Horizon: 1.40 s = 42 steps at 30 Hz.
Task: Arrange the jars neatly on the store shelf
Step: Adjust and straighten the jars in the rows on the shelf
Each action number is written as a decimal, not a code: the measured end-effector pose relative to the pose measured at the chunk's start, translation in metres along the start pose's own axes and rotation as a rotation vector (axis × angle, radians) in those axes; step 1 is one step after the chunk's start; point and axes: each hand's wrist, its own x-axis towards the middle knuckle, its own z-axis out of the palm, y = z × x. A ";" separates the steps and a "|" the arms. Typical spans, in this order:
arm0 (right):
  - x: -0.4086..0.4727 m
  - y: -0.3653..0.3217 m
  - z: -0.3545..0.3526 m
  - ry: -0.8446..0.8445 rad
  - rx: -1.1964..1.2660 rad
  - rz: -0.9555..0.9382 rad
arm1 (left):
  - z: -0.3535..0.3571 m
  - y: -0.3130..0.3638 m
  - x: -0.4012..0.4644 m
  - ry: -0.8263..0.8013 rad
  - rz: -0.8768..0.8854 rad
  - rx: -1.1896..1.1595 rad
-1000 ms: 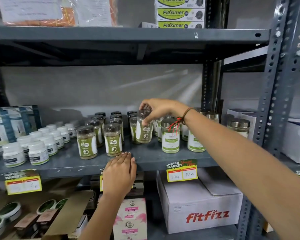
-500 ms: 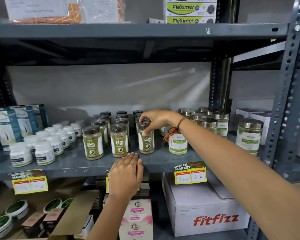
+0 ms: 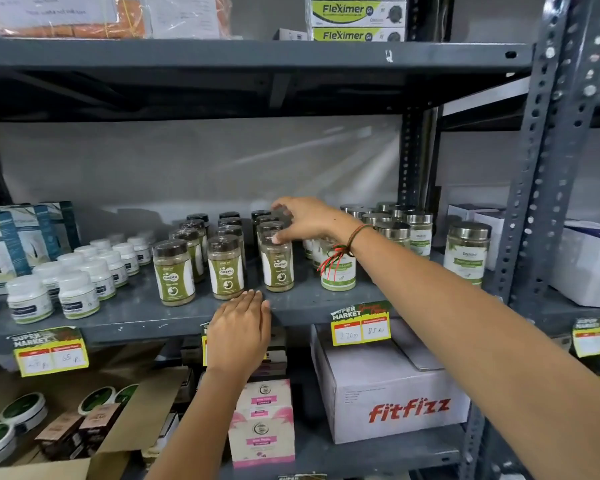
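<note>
Green-labelled jars with dark lids stand in three rows running front to back on the grey shelf (image 3: pixel 136 318). The front jars are the left jar (image 3: pixel 174 277), the middle jar (image 3: pixel 226 270) and the right jar (image 3: pixel 278 268). My right hand (image 3: pixel 305 220) hovers over the right row with fingers spread; its thumb touches the front jar's lid and it grips nothing. My left hand (image 3: pixel 239 329) lies flat and open on the shelf's front edge, just below the middle jar. Steel-lidded jars (image 3: pixel 400 226) stand to the right, partly hidden by my forearm.
White bottles (image 3: pixel 78 292) and blue boxes (image 3: pixel 0 244) fill the shelf's left end. One steel-lidded jar (image 3: pixel 468 254) stands apart by the upright post (image 3: pixel 537 202). Below are a FitFizz carton (image 3: pixel 388 393), pink boxes (image 3: pixel 262 424) and an open cardboard box (image 3: pixel 84 427).
My right hand lowered the jar it held onto the shelf at the front of the right row, then let go and opened above the lids. The left hand stayed on the edge.
</note>
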 end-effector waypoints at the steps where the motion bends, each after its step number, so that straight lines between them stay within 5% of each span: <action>1: -0.005 0.002 -0.004 0.045 0.015 0.000 | 0.000 -0.001 -0.001 -0.001 -0.003 -0.001; 11: -0.086 0.089 -0.060 0.398 -0.017 0.235 | -0.001 0.003 -0.001 -0.012 -0.023 0.000; 22: -0.127 0.164 -0.083 0.045 -0.637 0.649 | 0.004 0.004 -0.002 0.016 -0.041 0.015; 42: -0.103 0.194 -0.080 -0.001 -0.389 0.608 | 0.001 0.007 -0.003 -0.009 -0.089 0.014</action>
